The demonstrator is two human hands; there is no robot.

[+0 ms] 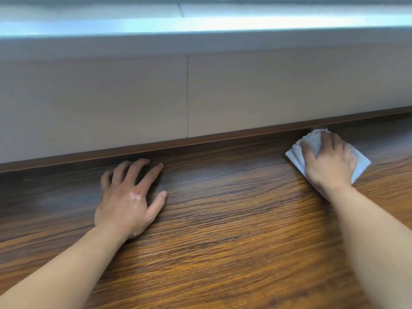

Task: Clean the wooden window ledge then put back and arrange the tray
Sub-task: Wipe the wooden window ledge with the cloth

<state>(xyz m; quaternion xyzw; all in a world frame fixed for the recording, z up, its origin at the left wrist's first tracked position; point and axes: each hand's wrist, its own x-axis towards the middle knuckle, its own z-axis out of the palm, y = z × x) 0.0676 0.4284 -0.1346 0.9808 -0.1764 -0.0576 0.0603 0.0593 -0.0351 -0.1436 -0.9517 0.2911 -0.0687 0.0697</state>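
The wooden window ledge (223, 219) fills the lower half of the view, dark brown with a strong grain. My right hand (327, 159) lies flat on a folded white cloth (295, 156) at the far right of the ledge, close to the back edge, with its fingers spread over the cloth. My left hand (129, 197) rests palm down on the bare wood left of centre, fingers straight and spread, holding nothing. No tray is in view.
A beige wall panel (111, 103) with a vertical seam rises behind the ledge, above a thin brown trim strip (200, 142). Above it runs the pale window frame (200, 25).
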